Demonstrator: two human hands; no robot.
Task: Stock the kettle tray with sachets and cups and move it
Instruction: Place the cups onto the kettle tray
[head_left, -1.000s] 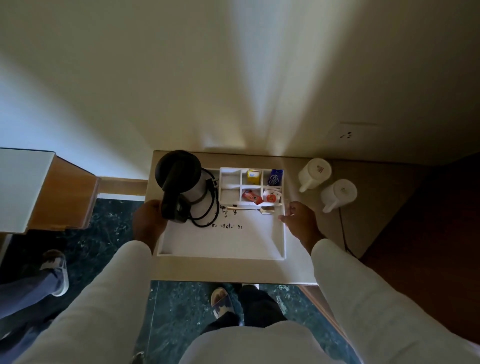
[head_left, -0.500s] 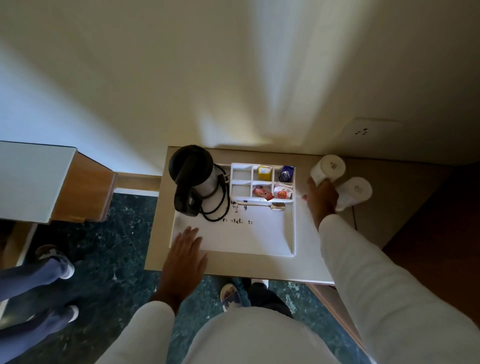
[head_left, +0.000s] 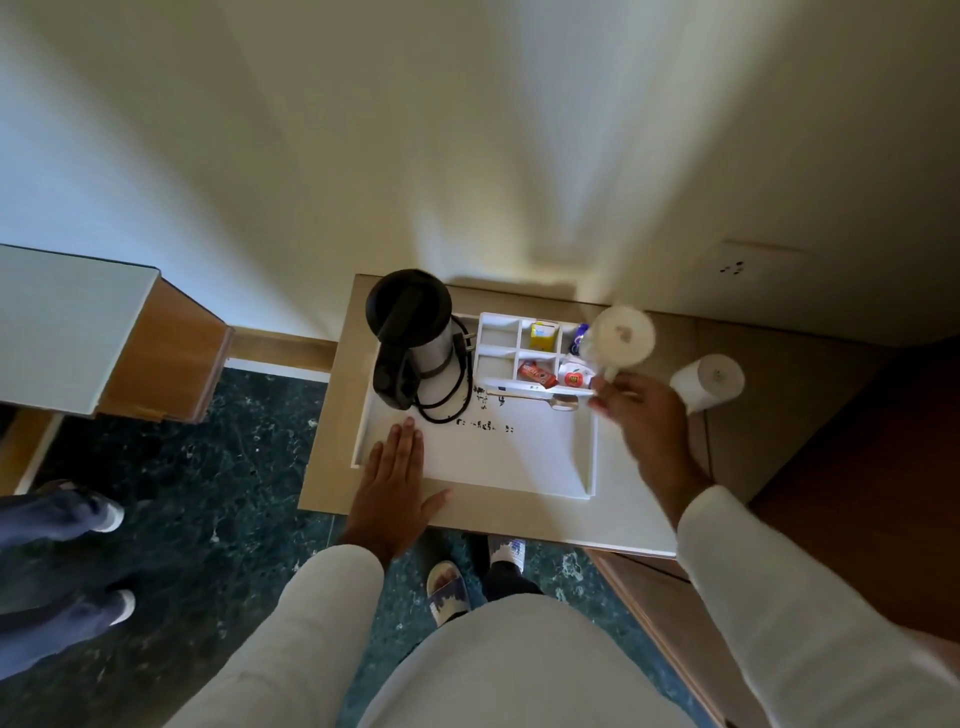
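Observation:
A white kettle tray (head_left: 509, 462) lies on a small beige table (head_left: 524, 519). The black-topped kettle (head_left: 413, 332) with its coiled cord stands in the tray's far left corner. A divided section (head_left: 524, 348) at the tray's back holds yellow, red and blue sachets, with a spoon (head_left: 545, 397) in front. My right hand (head_left: 649, 421) grips the handle of a white cup (head_left: 621, 338), raised above the tray's far right corner. A second white cup (head_left: 709, 382) stands upside down on the table to the right. My left hand (head_left: 397, 483) lies flat and open on the tray's near left edge.
A cream wall with a socket (head_left: 732, 267) rises behind the table. A wooden cabinet (head_left: 104, 338) stands to the left. Another person's feet (head_left: 72, 519) are on the dark marble floor at left. My own sandalled feet (head_left: 449, 587) are below the table edge.
My right hand has taken the nearer cup by its handle and lifted it leftward over the tray's corner. My left hand slid forward onto the tray's near left edge.

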